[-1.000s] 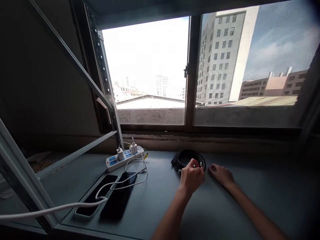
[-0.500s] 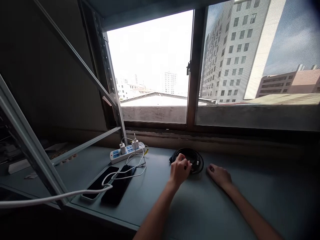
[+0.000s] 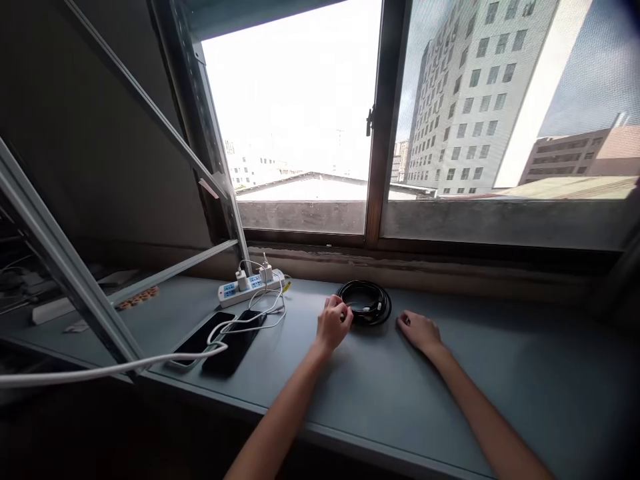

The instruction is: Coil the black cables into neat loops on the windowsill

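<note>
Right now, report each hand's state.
Left hand: curled by the black cable coil; whether it's gripping cannot be told.
Right hand: loosely closed, on the table, nothing visibly held.

Location type: an indoor room, most consistent with a storeroom or workroom; the exact type cannot be determined. Indications: a metal rack (image 3: pixel 63 267) carries a blue-grey shelf (image 3: pixel 400 400) at working height beneath a window (image 3: pixel 378 217). On the shelf are a power strip (image 3: pixel 229 298) with two white chargers (image 3: pixel 241 281) fitted, and two phones (image 3: pixel 233 353). The side wall (image 3: pixel 140 200) is plain and dark. The window overlooks rooftops (image 3: pixel 310 187) and a tall building (image 3: pixel 470 113), indicating a built-up area.
</note>
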